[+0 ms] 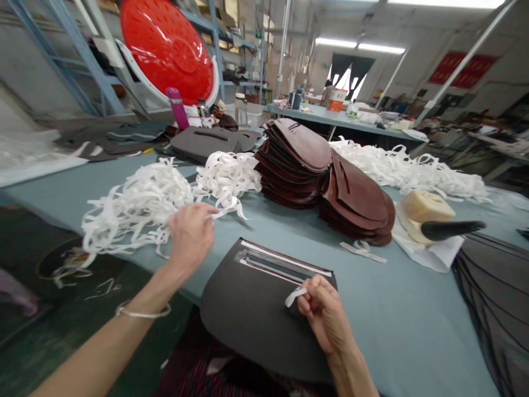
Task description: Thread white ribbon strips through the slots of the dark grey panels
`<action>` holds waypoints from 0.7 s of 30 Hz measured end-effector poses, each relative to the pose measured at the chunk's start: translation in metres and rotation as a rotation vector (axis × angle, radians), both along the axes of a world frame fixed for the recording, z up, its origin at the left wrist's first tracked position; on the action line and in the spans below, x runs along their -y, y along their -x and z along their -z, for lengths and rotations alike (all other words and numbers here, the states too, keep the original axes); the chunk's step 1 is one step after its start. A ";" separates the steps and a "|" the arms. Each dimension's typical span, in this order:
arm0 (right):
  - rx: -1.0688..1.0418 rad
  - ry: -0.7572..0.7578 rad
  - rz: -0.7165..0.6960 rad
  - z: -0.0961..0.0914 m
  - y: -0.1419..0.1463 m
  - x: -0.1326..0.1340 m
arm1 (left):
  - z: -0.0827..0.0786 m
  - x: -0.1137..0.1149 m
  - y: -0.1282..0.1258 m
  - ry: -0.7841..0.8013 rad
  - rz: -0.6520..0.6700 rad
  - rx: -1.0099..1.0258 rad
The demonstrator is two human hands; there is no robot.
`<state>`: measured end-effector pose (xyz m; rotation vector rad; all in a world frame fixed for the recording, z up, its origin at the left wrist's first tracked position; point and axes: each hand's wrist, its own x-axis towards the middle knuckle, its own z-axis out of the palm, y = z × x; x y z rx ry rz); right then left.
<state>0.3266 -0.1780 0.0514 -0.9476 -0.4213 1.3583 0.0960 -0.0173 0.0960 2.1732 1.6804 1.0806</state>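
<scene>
Containers first: at 11 o'clock, past the table's far edge, a magenta flask point(178, 107) stands beside a small clear bottle point(202, 108) and a clear lidded jar point(241, 110). Contents can't be made out in any of them. At 1 o'clock, on a far bench point(330, 117), sits an orange-and-white tub point(336, 100) w/ a label too small to read. Red wall banners point(462, 69) at 2 o'clock carry no legible writing either.

L hand point(190, 237) is at 11 o'clock, over the blue-grey felt table top point(413, 309), fingers nearly closed on the end of a white strip point(225, 209) that trails from a tangled heap of strips point(136, 209). A thin metal bangle point(142, 312) circles the wrist.

R hand point(326, 314), at 12–1 o'clock, pinches a short white strip point(295, 296) btwn thumb and fingers, right at the dark leather panel point(256, 314) in front of the person. The panel has long white-edged slots point(285, 263) along its top edge — the strip's end lies just below them.

Beyond, two stacks of brown leather panels point(291, 157) point(355, 198) touch each other at 12–1 o'clock. At 2–3 o'clock, a black-handled tool point(452, 230) rests on a cream block point(425, 209), on white paper point(430, 251).
</scene>
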 end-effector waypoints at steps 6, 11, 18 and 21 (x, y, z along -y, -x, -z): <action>0.354 0.020 -0.058 -0.008 0.010 0.005 | 0.005 0.082 -0.073 0.791 0.849 0.199; 0.583 0.125 -0.082 -0.002 -0.016 0.031 | 0.019 0.085 -0.057 0.985 0.855 0.201; 0.262 0.069 -0.100 0.005 -0.015 0.039 | 0.030 0.072 -0.032 0.952 0.863 0.076; 0.109 0.030 -0.076 0.005 -0.013 0.036 | 0.031 0.071 -0.031 0.963 0.882 0.071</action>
